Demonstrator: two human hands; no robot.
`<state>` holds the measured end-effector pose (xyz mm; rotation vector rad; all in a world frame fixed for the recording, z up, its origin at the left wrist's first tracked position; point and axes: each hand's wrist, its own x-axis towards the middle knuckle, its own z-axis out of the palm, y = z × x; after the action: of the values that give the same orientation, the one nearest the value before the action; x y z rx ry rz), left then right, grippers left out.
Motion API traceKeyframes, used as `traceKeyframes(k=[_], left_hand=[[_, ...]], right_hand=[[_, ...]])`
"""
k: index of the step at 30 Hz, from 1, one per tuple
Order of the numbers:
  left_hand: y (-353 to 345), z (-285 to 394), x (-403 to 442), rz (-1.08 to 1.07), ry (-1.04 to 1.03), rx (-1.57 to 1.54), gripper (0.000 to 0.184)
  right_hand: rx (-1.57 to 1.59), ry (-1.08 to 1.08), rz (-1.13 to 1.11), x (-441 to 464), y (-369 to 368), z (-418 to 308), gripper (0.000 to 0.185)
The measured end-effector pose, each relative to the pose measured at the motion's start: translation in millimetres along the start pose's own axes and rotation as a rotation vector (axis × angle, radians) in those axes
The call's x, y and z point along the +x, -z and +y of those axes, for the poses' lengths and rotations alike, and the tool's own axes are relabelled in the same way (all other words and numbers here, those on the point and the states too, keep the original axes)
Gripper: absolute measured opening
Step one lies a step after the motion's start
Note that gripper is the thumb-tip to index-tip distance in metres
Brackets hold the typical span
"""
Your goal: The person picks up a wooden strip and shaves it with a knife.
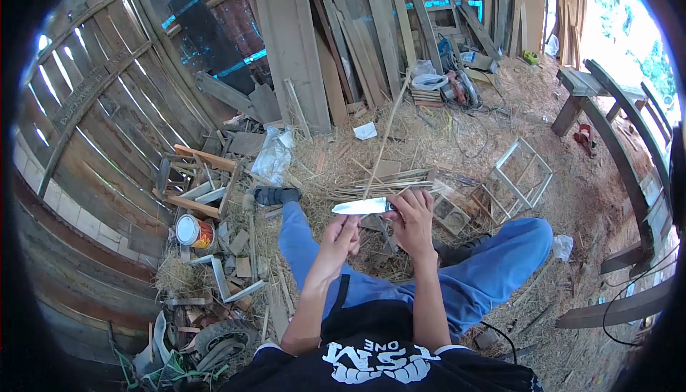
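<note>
Right grip (pixel 411 220) grasping knife (pixel 366 206) by handle (pixel 389 205) | blade (pixel 351 207) leftward, beside left grip (pixel 341 236) | left hold: cannot tell

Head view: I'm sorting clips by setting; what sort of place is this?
Probably a rough woodworking shed: tall boards stand propped, apparent wood shavings lie scattered around, and thin wooden strips lie piled.

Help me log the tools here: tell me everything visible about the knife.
The knife has a bright, smooth, metal-looking blade, tapering to a point at picture left. The right hand grips its dark handle, mostly hidden. It is held in the air, nearly crosswise in view. The left hand is just below the blade; whether they touch is unclear.
</note>
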<state>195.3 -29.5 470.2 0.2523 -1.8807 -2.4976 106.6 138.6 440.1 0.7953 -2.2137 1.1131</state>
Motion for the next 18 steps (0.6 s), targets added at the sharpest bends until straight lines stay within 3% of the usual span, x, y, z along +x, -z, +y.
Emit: traceKeyframes(k=[7,10,18], left_hand=[[12,4,-25,-0.023,0.074,-0.085,0.019],[17,10,-21,0.061,0.022,-0.057,0.019],[21,19,-17,0.011,-0.013,-0.075,0.027]], right_hand=[[-0.086,-0.070,0.064,-7,8,25,0.026],[-0.069,-0.066,0.049,-7,-8,15,0.024],[0.033,-0.036,0.073,6,-5,-3,0.026]])
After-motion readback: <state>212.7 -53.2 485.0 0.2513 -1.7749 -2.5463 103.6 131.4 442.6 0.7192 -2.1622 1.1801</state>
